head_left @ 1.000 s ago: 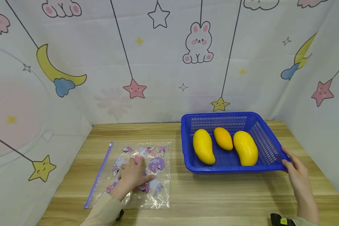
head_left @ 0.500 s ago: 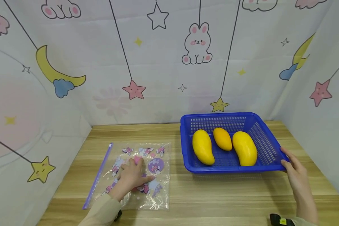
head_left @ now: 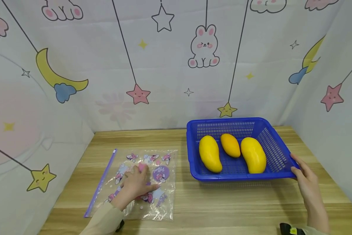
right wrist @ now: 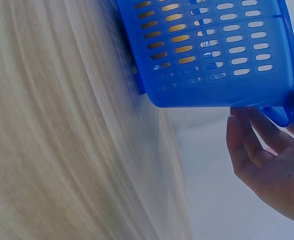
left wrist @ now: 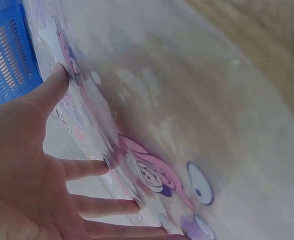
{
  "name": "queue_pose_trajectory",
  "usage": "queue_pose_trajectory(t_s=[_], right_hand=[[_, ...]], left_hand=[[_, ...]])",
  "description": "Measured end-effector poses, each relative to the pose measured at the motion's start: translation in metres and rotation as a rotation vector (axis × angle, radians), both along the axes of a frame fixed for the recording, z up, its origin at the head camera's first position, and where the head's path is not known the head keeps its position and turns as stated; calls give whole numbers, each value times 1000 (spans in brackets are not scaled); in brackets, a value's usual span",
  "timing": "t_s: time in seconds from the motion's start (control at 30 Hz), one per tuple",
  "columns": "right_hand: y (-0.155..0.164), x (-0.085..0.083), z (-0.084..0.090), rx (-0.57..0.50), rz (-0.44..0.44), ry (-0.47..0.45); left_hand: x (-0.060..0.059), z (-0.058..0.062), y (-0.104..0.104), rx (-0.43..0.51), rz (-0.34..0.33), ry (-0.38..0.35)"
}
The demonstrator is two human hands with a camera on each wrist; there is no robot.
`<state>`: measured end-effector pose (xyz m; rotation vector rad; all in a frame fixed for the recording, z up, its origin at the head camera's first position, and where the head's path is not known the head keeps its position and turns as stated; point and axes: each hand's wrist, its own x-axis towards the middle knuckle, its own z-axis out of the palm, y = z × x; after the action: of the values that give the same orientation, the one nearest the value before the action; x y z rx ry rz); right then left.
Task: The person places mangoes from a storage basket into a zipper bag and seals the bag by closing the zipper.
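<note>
- Sleeves show at the bottom edge of the head view, one on each forearm, nearest the camera.
- The left hand (head_left: 136, 186) lies flat on a clear zip bag (head_left: 164, 199) printed with pink and purple cartoons; its fingers (left wrist: 94, 169) are straight and spread, pressing the film down, gripping nothing.
- The zip bag lies flat on the wooden table (head_left: 222, 202), left of centre, with its purple zip strip (head_left: 100, 182) along the left edge.
- The right hand (head_left: 306, 178) is at the near right corner of a blue basket (head_left: 193, 130); the wrist view shows its fingers (right wrist: 247, 145) curled under the rim there, holding the corner.
- The blue basket sits on the table's right half, just beside the bag but apart from it.
- Inside it lie three mangoes side by side: a yellow one on the left (head_left: 210, 153), a smaller orange one (head_left: 230, 145) in the middle towards the back, and a yellow one on the right (head_left: 253, 155).
- Behind the table hangs a pale curtain (head_left: 164, 58) with rabbits, stars and moons.
</note>
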<state>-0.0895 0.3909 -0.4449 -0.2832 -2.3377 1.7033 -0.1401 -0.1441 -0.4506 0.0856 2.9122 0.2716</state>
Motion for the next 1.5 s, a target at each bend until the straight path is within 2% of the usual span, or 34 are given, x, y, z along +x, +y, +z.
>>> queue_pose_trajectory(t_s=[0.17, 0.6, 0.83, 0.97, 1.5], right_hand=[[-1, 1, 2, 51, -6, -21], [0, 0, -1, 4, 10, 1], [-1, 0, -1, 83, 7, -13], [0, 0, -2, 90, 10, -18], [3, -1, -2, 4, 23, -14]], left_hand=[[-1, 1, -1, -5, -9, -2], [-1, -3, -8, -27, -55, -9], [-1, -3, -11, -9, -70, -22], [-1, -3, -13, -8, -88, -25], [-6, -7, -17, -55, -142, -22]])
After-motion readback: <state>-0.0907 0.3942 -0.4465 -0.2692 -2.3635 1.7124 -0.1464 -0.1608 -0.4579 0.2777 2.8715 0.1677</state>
